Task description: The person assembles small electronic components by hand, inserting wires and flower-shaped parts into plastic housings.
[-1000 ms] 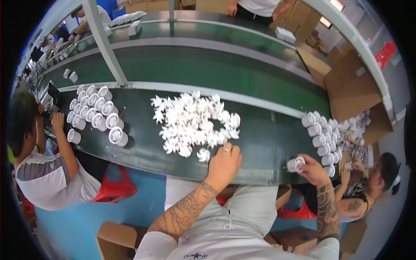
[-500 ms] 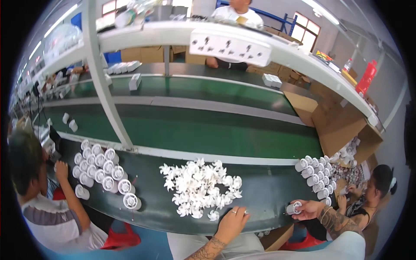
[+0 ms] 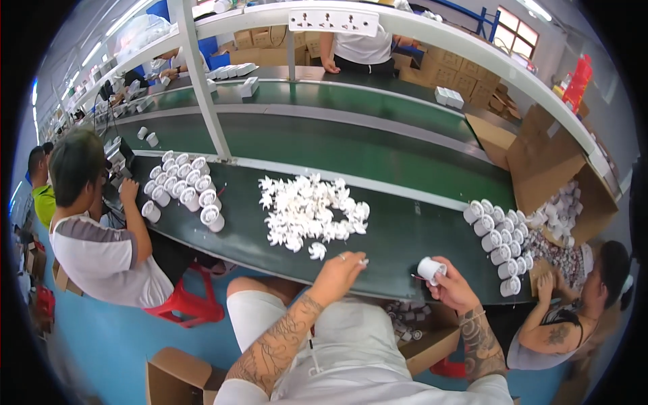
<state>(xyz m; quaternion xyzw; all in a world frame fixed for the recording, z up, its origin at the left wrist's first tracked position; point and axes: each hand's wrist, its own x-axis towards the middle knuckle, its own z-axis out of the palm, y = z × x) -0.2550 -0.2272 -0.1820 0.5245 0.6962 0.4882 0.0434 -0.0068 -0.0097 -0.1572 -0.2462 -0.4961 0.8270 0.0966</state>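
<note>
My right hand [image 3: 453, 287] grips a white cup-shaped plastic housing [image 3: 430, 269], tilted over the front edge of the dark green work surface, with a thin reddish wire sticking out on its left. Left of it, my left hand [image 3: 337, 275] is closed in a pinch at the table edge. A small pale piece shows at its fingertips, too small to name. Just beyond my left hand lies a single white pinwheel-shaped fan wheel [image 3: 317, 251]. Behind that spreads a loose pile of the same white fan wheels [image 3: 297, 212].
White housings stand grouped at left [image 3: 181, 177] and right [image 3: 500, 237]. Beyond runs a green conveyor belt [image 3: 324, 142] under a white frame bearing a socket strip [image 3: 333, 22]. A co-worker sits on each side; another person stands opposite. Cardboard boxes [image 3: 432, 347] sit below and at right.
My right hand has moved left with the housing, turning it more upright. The left hand has shifted slightly left. The whole view has tipped downward, showing more of my lap and the floor.
</note>
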